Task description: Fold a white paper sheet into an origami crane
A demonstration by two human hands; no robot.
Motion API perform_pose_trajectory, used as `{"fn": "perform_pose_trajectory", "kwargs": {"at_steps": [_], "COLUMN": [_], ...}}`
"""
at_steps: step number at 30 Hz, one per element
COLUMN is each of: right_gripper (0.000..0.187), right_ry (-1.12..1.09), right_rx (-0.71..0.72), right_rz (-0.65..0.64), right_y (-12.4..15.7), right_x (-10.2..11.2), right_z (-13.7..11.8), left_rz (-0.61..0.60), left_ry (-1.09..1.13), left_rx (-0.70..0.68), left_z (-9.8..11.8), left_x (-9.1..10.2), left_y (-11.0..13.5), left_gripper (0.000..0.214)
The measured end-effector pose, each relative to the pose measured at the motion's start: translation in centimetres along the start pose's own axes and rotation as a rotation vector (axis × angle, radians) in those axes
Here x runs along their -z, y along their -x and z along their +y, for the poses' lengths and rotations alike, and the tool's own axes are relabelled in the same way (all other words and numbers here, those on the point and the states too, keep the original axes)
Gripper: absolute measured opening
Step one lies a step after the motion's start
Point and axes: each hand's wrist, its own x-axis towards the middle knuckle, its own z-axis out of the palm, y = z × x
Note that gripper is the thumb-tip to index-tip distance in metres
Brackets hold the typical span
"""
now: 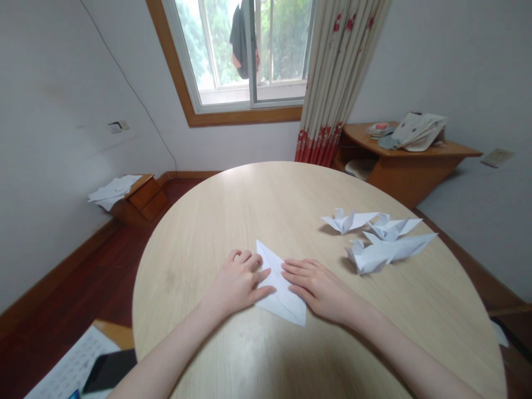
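A folded sheet of white paper (279, 296) lies flat on the round wooden table, with one pointed end away from me and a slanted edge near me. My left hand (241, 280) rests on its left side, thumb and index finger stretched onto the paper and the other fingers slightly curled. From the right, my right hand (318, 285) lies with its fingers extended over the paper's right edge. Neither hand grips the sheet. Creases run along the middle of the paper between my fingertips. Parts of both side edges are hidden under my hands.
Several folded white paper figures (386, 252) stand on the right of the round table (191, 221). A black phone (108, 370) and a printed sheet (75, 360) lie at the lower left, below the table's edge. A desk (411, 158) with a cloth bag stands at the back right.
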Motion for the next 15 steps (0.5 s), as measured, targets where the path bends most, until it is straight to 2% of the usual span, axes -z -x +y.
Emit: {"fn": "perform_pose_trajectory", "kwargs": {"at_steps": [5,15], "right_gripper": [0.037,0.037], "right_ry": [-0.012,-0.078], "right_rx": [0.048,0.145], "right_rz": [0.057,0.122], "right_y": [0.15,0.22], "right_x": [-0.08,-0.23], "right_z": [0.1,0.21], "left_rz": [0.005,-0.008], "left_ry": [-0.029,0.072], "left_rx": [0.022,-0.006], "left_z": [-0.19,-0.77], "left_x": [-0.18,-0.81], "left_y": [-0.03,-0.02], "left_gripper": [0.047,0.033]}}
